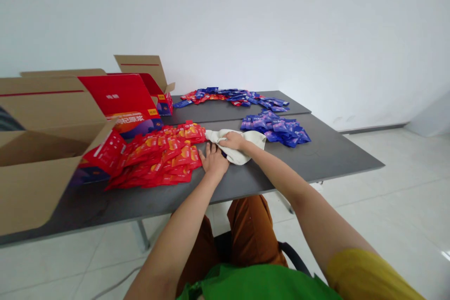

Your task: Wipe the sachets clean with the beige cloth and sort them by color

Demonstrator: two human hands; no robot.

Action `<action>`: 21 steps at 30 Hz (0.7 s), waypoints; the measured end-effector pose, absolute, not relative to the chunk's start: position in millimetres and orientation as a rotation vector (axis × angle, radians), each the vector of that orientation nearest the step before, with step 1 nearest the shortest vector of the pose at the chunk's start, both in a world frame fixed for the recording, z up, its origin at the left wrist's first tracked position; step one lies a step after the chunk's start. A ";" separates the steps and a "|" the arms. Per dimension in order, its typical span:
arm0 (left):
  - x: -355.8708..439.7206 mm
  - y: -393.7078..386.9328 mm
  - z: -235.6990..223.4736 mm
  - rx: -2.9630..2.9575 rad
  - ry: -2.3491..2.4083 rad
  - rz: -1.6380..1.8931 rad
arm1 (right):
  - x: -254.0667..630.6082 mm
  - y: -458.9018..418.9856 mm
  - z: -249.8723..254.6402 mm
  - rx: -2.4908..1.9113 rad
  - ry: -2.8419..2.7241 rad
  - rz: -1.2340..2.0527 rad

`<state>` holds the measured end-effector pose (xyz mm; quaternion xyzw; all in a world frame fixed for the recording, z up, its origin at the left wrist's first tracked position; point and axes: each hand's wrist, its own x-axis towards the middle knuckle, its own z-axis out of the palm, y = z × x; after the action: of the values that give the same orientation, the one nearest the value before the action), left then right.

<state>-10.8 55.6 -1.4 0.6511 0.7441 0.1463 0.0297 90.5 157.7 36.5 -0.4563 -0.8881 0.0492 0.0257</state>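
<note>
My right hand (234, 140) lies over a crumpled cream cloth (242, 150) and grips it from above. My left hand (213, 160) rests flat on the grey table, fingers spread, between the cloth and a heap of red sachets (165, 159), touching the cloth's edge and the heap's edge. A dark blue bit shows under the cloth, too small to name. Beyond the cloth lies a heap of blue sachets (276, 129). A loose band of mixed red and blue sachets (230, 98) curves along the far table panel.
Two grey table panels (309, 159) meet end to end, with a white wall behind and a tiled floor below. At the left stand an open cardboard box (45, 122) and red printed boxes (121, 96), overhanging the table's left part. My brown-trousered knees sit under the near edge.
</note>
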 end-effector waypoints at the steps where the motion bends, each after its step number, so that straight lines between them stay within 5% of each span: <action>1: -10.7 55.4 -1.1 2.008 2.297 0.445 | 86.2 161.0 37.6 -1.461 -2.718 0.129; 21: -10.9 57.5 4.2 1.949 2.242 0.276 | 90.9 141.9 27.7 -1.319 -2.765 -0.003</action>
<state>-10.9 57.5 4.2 0.6512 0.7491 0.0922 0.0787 90.9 141.9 27.7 -0.4301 -0.9019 -0.0009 0.0393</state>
